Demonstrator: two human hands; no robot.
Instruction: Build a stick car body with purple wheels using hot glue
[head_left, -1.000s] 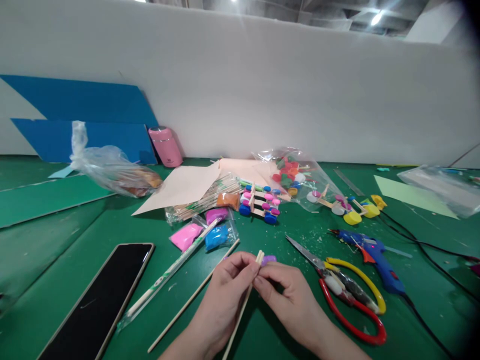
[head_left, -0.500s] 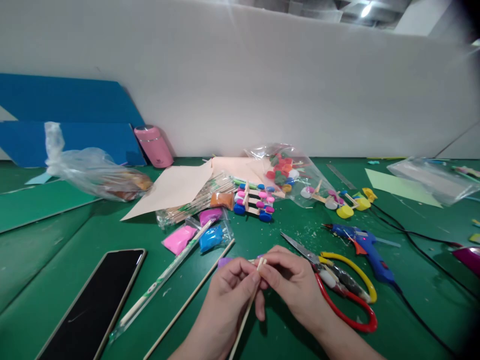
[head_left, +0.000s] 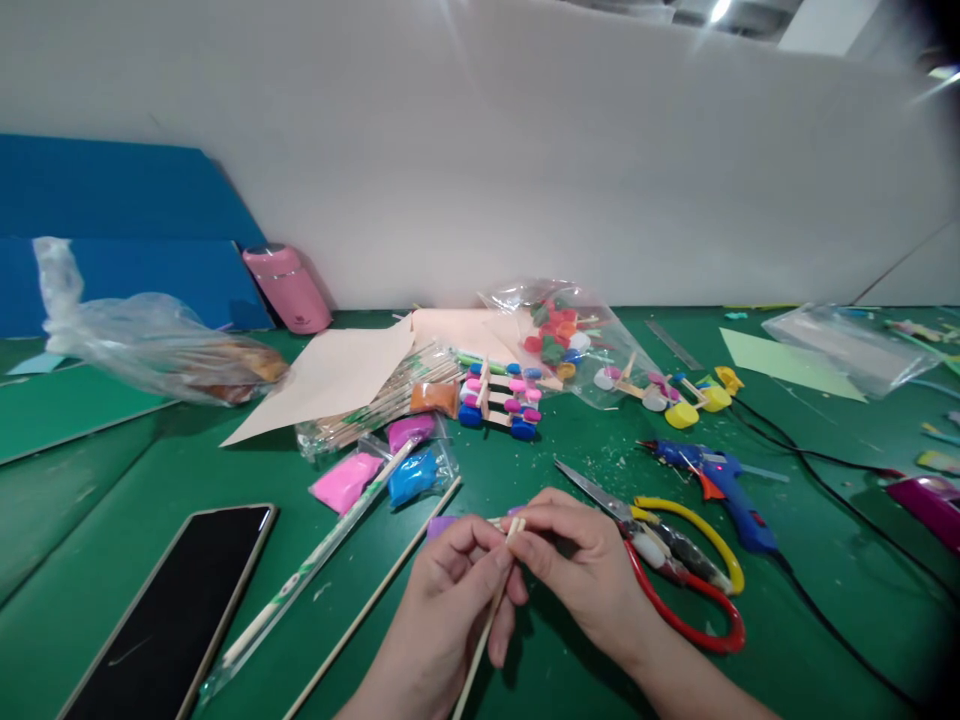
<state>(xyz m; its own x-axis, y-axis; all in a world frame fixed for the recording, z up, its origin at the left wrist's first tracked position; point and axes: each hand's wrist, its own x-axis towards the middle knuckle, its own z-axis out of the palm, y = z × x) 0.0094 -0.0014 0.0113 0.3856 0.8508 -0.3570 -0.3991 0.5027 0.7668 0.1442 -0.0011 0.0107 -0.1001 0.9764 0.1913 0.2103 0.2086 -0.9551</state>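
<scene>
My left hand (head_left: pixel 454 590) is closed around a pale, thin wooden stick (head_left: pixel 484 640) that slants down toward the bottom edge. Thumb and forefinger of my right hand (head_left: pixel 581 565) pinch at its upper end, where two pale tips show side by side. Whether these are two sticks or one split piece I cannot tell. Just behind the fingers lies something with purple ends (head_left: pixel 440 525), mostly hidden by the hands. Another wooden stick (head_left: pixel 375 600) lies on the table left of my left hand. Red-and-yellow-handled scissors (head_left: pixel 645 540) rest close to the right of my right hand.
A phone (head_left: pixel 172 610) and wrapped chopsticks (head_left: pixel 300 580) lie left. Behind the hands are clay packets (head_left: pixel 412 478), a small stick-and-clay model (head_left: pixel 501 398) and a bag of coloured pieces (head_left: pixel 559 330). A blue glue gun (head_left: pixel 720 485) with its cord lies right.
The view has shifted slightly, so the table items sit a little further left. Both hands keep their grip on the stick, with only slight finger movement.
</scene>
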